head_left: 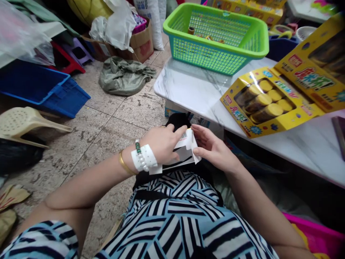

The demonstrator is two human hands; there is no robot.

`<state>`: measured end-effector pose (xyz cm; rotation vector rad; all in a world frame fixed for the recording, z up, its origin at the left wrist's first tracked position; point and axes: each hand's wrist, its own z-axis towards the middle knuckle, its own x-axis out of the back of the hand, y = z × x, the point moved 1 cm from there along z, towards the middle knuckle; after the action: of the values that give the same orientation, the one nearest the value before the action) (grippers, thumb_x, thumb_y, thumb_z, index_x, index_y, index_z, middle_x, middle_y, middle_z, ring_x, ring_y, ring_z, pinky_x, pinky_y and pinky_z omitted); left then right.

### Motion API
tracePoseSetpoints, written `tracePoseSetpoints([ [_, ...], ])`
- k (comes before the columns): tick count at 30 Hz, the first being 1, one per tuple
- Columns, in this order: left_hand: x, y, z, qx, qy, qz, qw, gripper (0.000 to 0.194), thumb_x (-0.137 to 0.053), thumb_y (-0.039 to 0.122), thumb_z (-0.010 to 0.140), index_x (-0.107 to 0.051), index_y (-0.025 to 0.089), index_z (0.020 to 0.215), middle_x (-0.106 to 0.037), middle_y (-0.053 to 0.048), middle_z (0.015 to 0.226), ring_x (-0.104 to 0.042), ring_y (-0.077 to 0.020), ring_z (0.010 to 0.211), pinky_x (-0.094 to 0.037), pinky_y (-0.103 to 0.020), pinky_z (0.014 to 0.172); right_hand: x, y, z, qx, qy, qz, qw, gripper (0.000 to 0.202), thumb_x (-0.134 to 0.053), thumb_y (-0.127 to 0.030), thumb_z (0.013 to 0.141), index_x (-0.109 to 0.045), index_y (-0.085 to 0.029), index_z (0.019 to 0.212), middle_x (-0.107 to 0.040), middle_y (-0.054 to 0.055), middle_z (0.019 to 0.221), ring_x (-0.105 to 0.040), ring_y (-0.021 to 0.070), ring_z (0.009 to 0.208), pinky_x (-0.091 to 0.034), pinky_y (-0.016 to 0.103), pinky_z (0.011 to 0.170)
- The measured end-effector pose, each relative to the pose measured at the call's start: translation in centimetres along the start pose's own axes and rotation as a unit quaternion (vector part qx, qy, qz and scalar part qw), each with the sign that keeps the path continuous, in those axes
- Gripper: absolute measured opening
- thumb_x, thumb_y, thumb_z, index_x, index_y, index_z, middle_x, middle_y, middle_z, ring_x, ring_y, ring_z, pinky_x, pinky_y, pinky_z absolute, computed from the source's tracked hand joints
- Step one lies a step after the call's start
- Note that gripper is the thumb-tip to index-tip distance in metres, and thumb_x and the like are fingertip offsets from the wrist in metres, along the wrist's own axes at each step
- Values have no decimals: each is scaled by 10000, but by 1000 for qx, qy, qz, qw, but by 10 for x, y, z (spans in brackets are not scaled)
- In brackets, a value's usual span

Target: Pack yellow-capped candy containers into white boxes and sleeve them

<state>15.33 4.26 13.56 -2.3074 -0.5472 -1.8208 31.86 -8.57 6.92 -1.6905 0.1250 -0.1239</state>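
A small folded carton (184, 155) with white and grey inner faces lies over my lap, one end flap standing up. My left hand (163, 144) rests across its left part, fingers bent over the top edge; a white band, beads and a gold bangle circle that wrist. On the right side, my right hand (212, 146) has its thumb against the white end flap and its fingers behind the edge, gripping the carton. Part of the carton is hidden under my left hand.
A green basket (215, 57) with a few small items stands on the marbled table (188, 84). Yellow display boxes (269, 104) of capped jars sit at the right. Blue crate (64, 93), cream stool (24, 122) and grey cloth (122, 77) are on the floor at left.
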Motion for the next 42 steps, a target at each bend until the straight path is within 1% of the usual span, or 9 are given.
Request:
tracePoseSetpoints([
  [4,-10,-1,13,5,16,-19,1000,544,-637,404,848,-553,137,1316,-705,-142,1028,-703,-345,858,-472,-378,607,5,0,4,-5,-40,-20,999,812,-757,-458,837,-363,-325,1534,-362,60,1623,-342,252,1498,-304,457,1228],
  [12,-3,-2,25,-50,5,-84,995,309,-608,411,836,-712,140,941,-725,-106,765,-677,-264,692,-388,-332,568,12,-16,26,12,-143,-261,955,1237,-844,-300,696,-31,-297,1628,-186,92,1685,-185,310,1549,-245,496,1235],
  [16,6,-10,28,-63,-2,-132,989,237,-678,306,797,-741,122,933,-727,-80,738,-637,-212,640,-372,-309,586,-4,-11,33,21,-84,-357,930,1238,-820,-251,671,-36,-287,1629,-121,133,1687,-159,350,1550,-282,556,1209],
  [22,-15,-18,18,-57,2,-240,969,681,-789,486,748,-607,177,1327,-765,-92,1079,-703,-270,927,-432,-301,692,-7,11,17,6,54,-199,979,1214,-843,-531,683,-113,-286,1622,-318,149,1624,-399,352,1450,-355,560,1170],
  [25,-28,-18,15,-38,-2,-258,965,825,-820,490,702,-526,186,1410,-740,-101,1187,-698,-304,999,-461,-331,749,-4,19,6,1,65,-87,994,1106,-783,-639,717,-213,-297,1601,-320,122,1630,-418,330,1442,-390,508,1163],
  [31,-36,-18,16,-64,-12,-292,954,867,-774,553,719,-489,179,1447,-698,-138,1284,-674,-327,1108,-488,-358,854,-2,21,-2,20,86,-74,993,854,-764,-548,795,-418,-249,1515,-449,120,1554,-502,297,1373,-434,454,1143],
  [36,-34,-21,16,-85,5,-364,928,519,-460,516,962,-600,200,1348,-749,-68,1173,-703,-217,978,-480,-291,811,5,18,-6,17,19,-36,999,667,-728,-464,860,-502,-295,1464,-508,73,1523,-532,279,1352,-442,454,1135],
  [39,-31,-22,17,-40,4,-348,937,423,-541,435,918,-668,191,1239,-775,-49,1040,-704,-204,880,-475,-286,746,10,20,-10,18,4,9,1000,582,-714,-409,884,-541,-325,1433,-501,40,1536,-513,266,1374,-428,443,1147],
  [42,-28,-21,20,-22,-1,-322,946,417,-623,362,849,-673,168,1214,-769,-75,1094,-702,-228,938,-483,-305,767,11,25,-11,-2,-14,27,1000,663,-766,-355,846,-507,-357,1456,-474,19,1557,-502,260,1385,-414,436,1160],
])
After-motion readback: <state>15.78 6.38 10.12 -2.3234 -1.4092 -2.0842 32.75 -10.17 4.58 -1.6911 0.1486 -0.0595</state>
